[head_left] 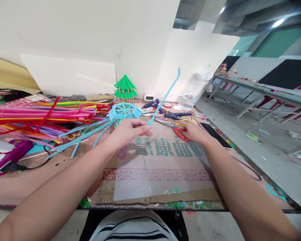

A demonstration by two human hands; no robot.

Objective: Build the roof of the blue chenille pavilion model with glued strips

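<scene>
Well, the left hand (130, 132) pinches the bottom end of a thin, fuzzy blue stick (164, 97); the stick is long and straight with a bent tip, pointing up and right above the cardboard (106, 195); the right hand (194, 132) curls on the red scissors (182, 134); a woven blue dome (124, 112), a green tree (125, 87) and bright sticks (40, 115) lie behind, to the left.

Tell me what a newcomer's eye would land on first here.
The bright heap of coloured pipe cleaners fills the left of the view. At centre, the left hand pinches a light-blue pipe cleaner that slants up to the right, beside a blue woven dome with loose strands. Behind it stands a green pipe-cleaner tree; the right hand rests on red-handled scissors.
</scene>
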